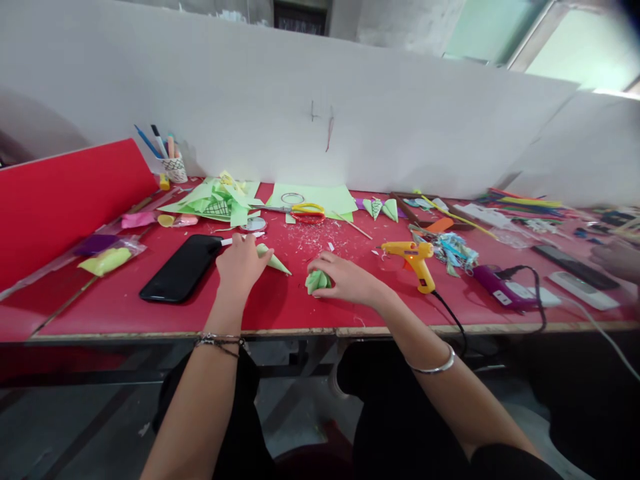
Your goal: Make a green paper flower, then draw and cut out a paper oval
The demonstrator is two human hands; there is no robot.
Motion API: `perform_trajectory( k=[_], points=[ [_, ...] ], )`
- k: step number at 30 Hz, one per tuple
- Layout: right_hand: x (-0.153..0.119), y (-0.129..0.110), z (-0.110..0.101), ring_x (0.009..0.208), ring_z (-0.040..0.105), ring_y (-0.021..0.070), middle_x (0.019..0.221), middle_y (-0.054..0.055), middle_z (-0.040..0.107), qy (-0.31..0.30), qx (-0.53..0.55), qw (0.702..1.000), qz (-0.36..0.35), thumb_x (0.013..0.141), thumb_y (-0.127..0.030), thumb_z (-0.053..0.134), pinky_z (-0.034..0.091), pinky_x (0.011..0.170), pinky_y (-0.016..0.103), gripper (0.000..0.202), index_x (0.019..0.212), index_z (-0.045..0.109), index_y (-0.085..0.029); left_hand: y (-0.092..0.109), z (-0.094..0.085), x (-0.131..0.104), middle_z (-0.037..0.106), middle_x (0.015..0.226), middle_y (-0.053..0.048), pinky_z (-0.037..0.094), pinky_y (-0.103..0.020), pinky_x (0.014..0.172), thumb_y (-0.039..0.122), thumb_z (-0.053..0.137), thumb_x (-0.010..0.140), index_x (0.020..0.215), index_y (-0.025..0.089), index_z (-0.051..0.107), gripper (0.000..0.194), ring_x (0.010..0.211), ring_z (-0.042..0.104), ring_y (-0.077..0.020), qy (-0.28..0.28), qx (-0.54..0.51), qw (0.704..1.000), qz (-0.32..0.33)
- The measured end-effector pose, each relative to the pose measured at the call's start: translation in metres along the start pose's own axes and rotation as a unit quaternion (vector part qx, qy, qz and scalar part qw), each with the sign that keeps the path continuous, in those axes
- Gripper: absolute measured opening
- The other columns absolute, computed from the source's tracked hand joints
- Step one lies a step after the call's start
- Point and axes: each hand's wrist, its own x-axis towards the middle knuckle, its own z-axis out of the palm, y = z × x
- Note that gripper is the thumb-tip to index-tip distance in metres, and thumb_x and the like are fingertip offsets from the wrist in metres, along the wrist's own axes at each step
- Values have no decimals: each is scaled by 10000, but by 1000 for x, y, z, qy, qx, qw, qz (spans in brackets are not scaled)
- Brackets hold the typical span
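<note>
My right hand point(350, 277) curls its fingers and thumb round a small light-green folded-paper piece point(318, 283), which rests on the red tabletop. To its left, my left hand point(241, 265) reaches over the table with thumb and fingers apart. A pale green paper cone point(276, 261) lies by that thumb, its point facing right. Just beyond the left fingertips is a white pen-like stick point(254, 236), partly hidden by them. Whether the fingers touch the stick, I cannot tell.
A black phone point(182, 268) lies left. Yellow-handled scissors point(307, 212), green paper sheets point(325, 195) and paper cones point(390, 210) are behind. A yellow glue gun point(414, 260) with a black cord stands right, near a purple device point(503, 287). Another person's hand point(617, 259) is far right.
</note>
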Motion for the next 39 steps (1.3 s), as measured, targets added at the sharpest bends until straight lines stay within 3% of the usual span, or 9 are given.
perform_trajectory(
  k=[5, 10, 18, 22, 25, 28, 33, 39],
  points=[
    [2, 1, -3, 938, 528, 205, 1079, 95, 522, -6, -8, 1000, -19, 742, -299, 616, 435, 769, 314, 405, 1114, 516, -171, 2, 4, 2, 535, 1103, -162, 477, -350, 683, 413, 402, 832, 1064, 157, 558, 379, 911, 611, -297, -27, -9, 999, 17],
    [2, 0, -9, 906, 549, 206, 1157, 93, 499, -42, -57, 997, -15, 752, -383, 612, 432, 706, 297, 558, 1267, 447, -245, 2, 5, 4, 533, 1120, -141, 473, -333, 722, 361, 437, 809, 1076, 179, 551, 341, 972, 589, -283, -40, -50, 997, 37],
    [8, -3, -15, 828, 540, 177, 958, 58, 537, -91, -117, 989, -29, 753, -265, 635, 352, 590, 228, 325, 1074, 584, -239, 3, 6, 4, 555, 1075, -168, 457, -388, 746, 359, 455, 798, 1031, 143, 559, 334, 935, 594, -322, -50, -75, 994, 53],
    [10, 0, -11, 787, 520, 168, 928, 57, 518, -84, -101, 990, -51, 764, -251, 628, 369, 619, 248, 361, 1120, 572, -231, 4, 9, 5, 560, 1066, -132, 451, -352, 781, 361, 490, 790, 994, 169, 559, 288, 970, 573, -287, -62, -102, 989, 89],
    [10, 5, -8, 806, 519, 166, 940, 62, 499, -86, -83, 990, -69, 777, -224, 614, 402, 673, 267, 341, 1117, 583, -227, 5, 11, 5, 535, 1093, -116, 438, -312, 831, 274, 514, 772, 1024, 164, 542, 277, 1015, 550, -248, -65, -133, 981, 126],
    [7, 8, -10, 850, 529, 168, 970, 70, 493, -77, -48, 994, -62, 788, -229, 604, 427, 729, 282, 284, 1071, 598, -200, 7, 11, 4, 501, 1139, -112, 419, -294, 883, 194, 492, 765, 1099, 154, 499, 336, 1056, 527, -214, -57, -166, 972, 158],
    [-1, 12, -15, 892, 540, 168, 999, 85, 507, -1, 22, 1000, -18, 799, -248, 594, 435, 821, 308, 291, 1075, 590, -157, 10, 12, 0, 549, 1099, -117, 419, -333, 897, 135, 473, 740, 1265, 119, 357, 538, 1061, 522, -206, -62, -239, 951, 186],
    [-5, 17, -6, 973, 534, 210, 1095, 100, 511, -6, -7, 1000, -12, 788, -298, 580, 435, 838, 341, 385, 1157, 558, -191, 11, 19, -1, 560, 1126, -132, 420, -372, 901, 132, 488, 745, 1302, 133, 337, 578, 1077, 517, -234, -73, -236, 948, 202]
  ],
)
